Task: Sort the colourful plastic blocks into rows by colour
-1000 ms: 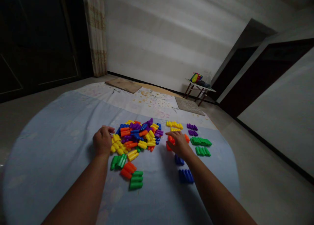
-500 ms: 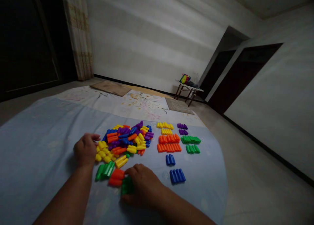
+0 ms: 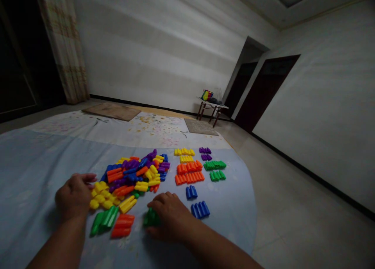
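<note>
My right hand (image 3: 168, 218) is closed round a green piece (image 3: 150, 218) low over the cloth, right of an orange piece (image 3: 123, 226). Beside the left edge of the mixed pile, my left hand (image 3: 74, 194) rests near the yellow pieces (image 3: 101, 196), its fingers apart and nothing seen in it. Green pieces (image 3: 104, 220) lie below the yellow ones. The pile (image 3: 137, 173) mixes purple, blue, orange, yellow and green. To its right are grouped rows: yellow (image 3: 184, 152), purple (image 3: 205, 150), orange (image 3: 190, 178), green (image 3: 215, 165) and blue (image 3: 200, 209).
A pale blue and white flowered cloth (image 3: 231, 222) covers the table. Two flat boards, one brown (image 3: 113, 111) and one greyish (image 3: 200, 126), lie at the far edge. Beyond stands a small table (image 3: 212, 103) with a colourful bag (image 3: 207, 95).
The view has turned right, shifting the scene left. My right hand, with the green piece, has moved right, away from the orange piece. My left hand remains by the yellow pieces.
</note>
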Demonstrator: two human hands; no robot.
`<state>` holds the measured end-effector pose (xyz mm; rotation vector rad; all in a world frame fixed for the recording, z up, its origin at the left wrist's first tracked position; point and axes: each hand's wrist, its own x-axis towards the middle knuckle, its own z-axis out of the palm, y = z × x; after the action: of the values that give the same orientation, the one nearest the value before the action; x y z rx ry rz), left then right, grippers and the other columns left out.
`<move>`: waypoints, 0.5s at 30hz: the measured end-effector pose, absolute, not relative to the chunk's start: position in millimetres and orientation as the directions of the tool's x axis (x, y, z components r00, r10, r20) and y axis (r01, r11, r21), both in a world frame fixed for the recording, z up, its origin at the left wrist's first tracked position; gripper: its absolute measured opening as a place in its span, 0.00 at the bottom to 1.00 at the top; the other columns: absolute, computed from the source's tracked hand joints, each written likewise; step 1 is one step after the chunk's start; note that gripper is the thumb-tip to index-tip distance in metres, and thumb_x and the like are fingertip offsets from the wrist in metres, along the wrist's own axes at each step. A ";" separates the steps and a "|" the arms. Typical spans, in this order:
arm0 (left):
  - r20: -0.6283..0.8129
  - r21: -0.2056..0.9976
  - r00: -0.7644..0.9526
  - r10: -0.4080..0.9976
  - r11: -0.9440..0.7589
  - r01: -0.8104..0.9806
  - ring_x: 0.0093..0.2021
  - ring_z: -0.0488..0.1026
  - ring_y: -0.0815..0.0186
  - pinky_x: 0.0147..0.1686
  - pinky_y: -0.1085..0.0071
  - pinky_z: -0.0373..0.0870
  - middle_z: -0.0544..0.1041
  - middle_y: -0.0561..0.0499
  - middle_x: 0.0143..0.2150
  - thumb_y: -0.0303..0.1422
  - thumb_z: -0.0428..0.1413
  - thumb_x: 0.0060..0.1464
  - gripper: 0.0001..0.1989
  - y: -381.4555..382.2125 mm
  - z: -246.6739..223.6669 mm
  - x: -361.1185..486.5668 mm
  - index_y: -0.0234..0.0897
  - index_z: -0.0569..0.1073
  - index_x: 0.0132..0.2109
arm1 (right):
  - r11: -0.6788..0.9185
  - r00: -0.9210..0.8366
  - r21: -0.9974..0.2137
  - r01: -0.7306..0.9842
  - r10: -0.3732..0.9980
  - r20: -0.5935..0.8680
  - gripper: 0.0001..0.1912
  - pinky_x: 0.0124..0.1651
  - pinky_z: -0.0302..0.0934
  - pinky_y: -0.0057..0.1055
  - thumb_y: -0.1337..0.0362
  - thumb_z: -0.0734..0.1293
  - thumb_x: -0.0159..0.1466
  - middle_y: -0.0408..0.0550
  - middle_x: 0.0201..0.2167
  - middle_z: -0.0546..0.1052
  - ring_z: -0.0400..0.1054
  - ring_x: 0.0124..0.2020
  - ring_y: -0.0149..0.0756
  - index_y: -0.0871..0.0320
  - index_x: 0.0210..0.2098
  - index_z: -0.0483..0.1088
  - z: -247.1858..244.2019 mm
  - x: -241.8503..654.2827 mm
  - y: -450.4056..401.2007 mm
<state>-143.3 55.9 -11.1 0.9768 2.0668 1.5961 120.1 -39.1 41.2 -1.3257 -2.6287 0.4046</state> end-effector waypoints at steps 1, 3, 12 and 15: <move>0.134 0.941 -0.699 0.702 0.132 0.313 0.25 0.69 0.64 0.21 0.71 0.64 0.71 0.52 0.22 0.38 0.39 0.49 0.18 56.3 -11.4 -143.5 0.38 0.73 0.30 | 0.555 -0.581 -0.302 0.775 0.814 0.004 0.27 0.47 0.57 0.41 0.54 0.67 0.54 0.55 0.46 0.70 0.62 0.46 0.45 0.57 0.51 0.63 41.4 118.6 -38.8; 0.133 0.934 -0.698 0.703 0.147 0.325 0.25 0.69 0.63 0.21 0.71 0.64 0.71 0.52 0.21 0.38 0.39 0.48 0.19 56.4 -11.0 -143.6 0.39 0.73 0.29 | 0.556 -0.587 -0.287 0.780 0.809 -0.029 0.25 0.45 0.58 0.40 0.56 0.67 0.54 0.54 0.43 0.71 0.63 0.44 0.45 0.57 0.49 0.65 42.8 118.2 -38.2; 0.095 0.922 -0.693 0.715 0.200 0.333 0.26 0.69 0.62 0.20 0.70 0.64 0.70 0.52 0.23 0.39 0.37 0.48 0.19 51.8 -3.4 -140.9 0.43 0.71 0.29 | 0.437 -0.365 -0.433 0.789 0.899 0.243 0.26 0.51 0.53 0.38 0.68 0.66 0.53 0.50 0.48 0.69 0.60 0.49 0.40 0.55 0.51 0.62 53.6 194.0 -32.9; 0.116 0.929 -0.686 0.718 0.167 0.331 0.26 0.69 0.60 0.20 0.68 0.64 0.70 0.52 0.22 0.40 0.37 0.47 0.18 54.1 -8.5 -143.2 0.43 0.70 0.30 | 0.339 -0.227 -0.399 0.852 0.926 0.303 0.24 0.52 0.52 0.41 0.72 0.65 0.53 0.50 0.46 0.70 0.60 0.49 0.40 0.55 0.50 0.64 44.4 238.5 -26.6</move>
<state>-143.2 54.1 -8.5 0.9985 2.0992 1.5274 238.5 -26.6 44.4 -1.5528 -2.1245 0.2026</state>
